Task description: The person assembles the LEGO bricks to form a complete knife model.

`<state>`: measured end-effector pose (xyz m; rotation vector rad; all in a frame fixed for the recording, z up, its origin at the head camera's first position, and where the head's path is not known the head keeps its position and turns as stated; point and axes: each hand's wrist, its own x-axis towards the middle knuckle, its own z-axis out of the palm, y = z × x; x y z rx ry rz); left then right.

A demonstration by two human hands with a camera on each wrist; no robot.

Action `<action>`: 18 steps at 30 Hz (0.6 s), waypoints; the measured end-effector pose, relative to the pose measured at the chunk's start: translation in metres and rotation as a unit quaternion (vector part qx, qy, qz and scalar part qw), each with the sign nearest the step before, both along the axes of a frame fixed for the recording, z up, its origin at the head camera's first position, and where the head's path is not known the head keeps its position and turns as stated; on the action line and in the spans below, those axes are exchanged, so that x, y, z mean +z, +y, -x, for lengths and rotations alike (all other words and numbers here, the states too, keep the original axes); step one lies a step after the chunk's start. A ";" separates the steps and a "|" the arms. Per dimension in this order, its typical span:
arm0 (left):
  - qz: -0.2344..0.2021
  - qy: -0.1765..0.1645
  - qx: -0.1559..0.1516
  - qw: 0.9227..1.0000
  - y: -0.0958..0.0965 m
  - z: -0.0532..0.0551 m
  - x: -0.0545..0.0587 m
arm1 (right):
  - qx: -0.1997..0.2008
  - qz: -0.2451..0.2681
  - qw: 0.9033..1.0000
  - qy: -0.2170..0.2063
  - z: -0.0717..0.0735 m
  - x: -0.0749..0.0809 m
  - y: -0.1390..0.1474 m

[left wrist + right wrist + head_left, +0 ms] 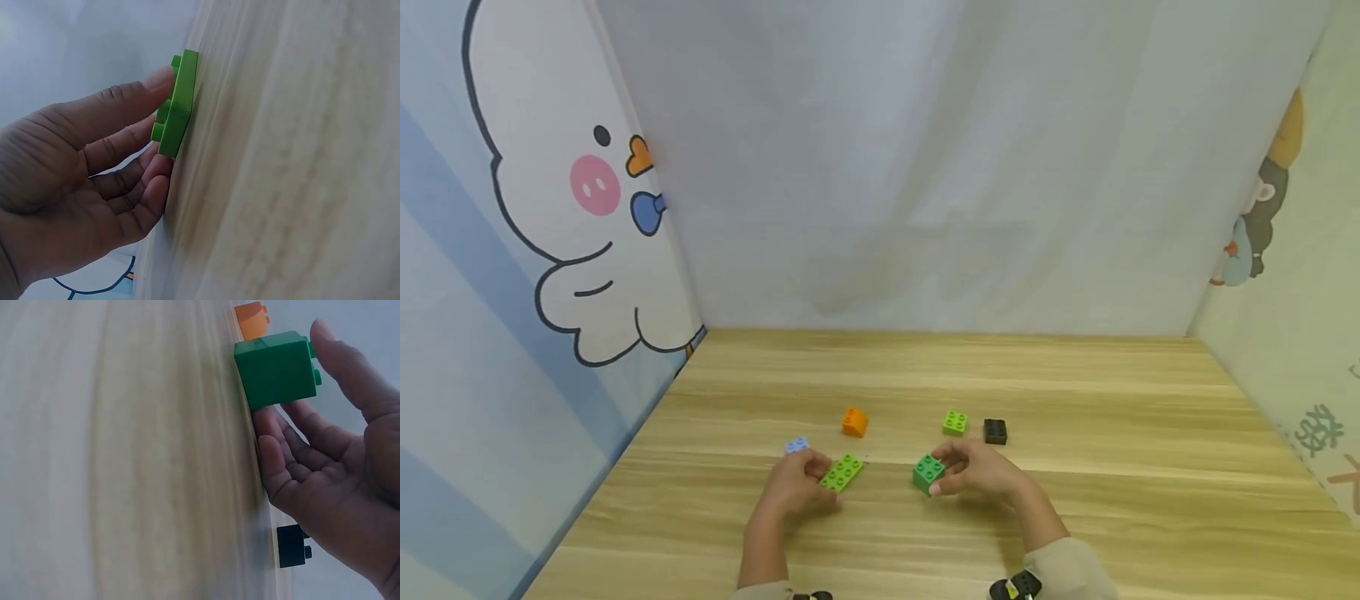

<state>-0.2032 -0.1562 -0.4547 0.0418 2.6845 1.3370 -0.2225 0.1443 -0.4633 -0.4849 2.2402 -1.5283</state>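
My left hand [795, 483] is at a long, thin lime-green toy brick [842, 473] on the table. In the left wrist view, the thumb lies over the studs of this lime-green brick [181, 100], and the other fingers curl behind it. My right hand [983, 469] has its thumb and fingers about a taller dark-green toy brick [928, 473]. The right wrist view shows this dark-green brick [276, 372] close to the tabletop, studs up, with the thumb tip beside its top. Partly hidden behind the left hand is a light-blue brick [796, 445].
Farther back on the wooden table [1075, 375] lie an orange brick [853, 422], a small lime-green brick [955, 423] and a black brick [995, 431]. Pale cloth walls stand at the back and both sides; the left one bears a cartoon bird [550, 167].
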 end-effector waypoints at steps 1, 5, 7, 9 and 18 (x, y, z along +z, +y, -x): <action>0.008 -0.001 0.001 1.000 0.001 0.000 0.001 | 0.000 -0.004 1.000 0.007 0.001 -0.001 -0.001; 0.023 -0.005 0.005 1.000 0.003 0.000 0.002 | 0.002 -0.018 0.999 0.031 0.002 -0.001 -0.003; 0.023 -0.007 0.008 1.000 0.004 -0.001 0.002 | 0.003 -0.023 0.999 0.040 0.003 -0.001 -0.003; 0.021 -0.006 0.008 1.000 0.005 0.000 0.002 | 0.004 -0.027 0.998 0.048 0.003 0.000 -0.003; 0.011 0.017 0.004 1.000 0.002 0.000 0.001 | 0.008 -0.032 0.997 0.075 0.001 0.000 -0.002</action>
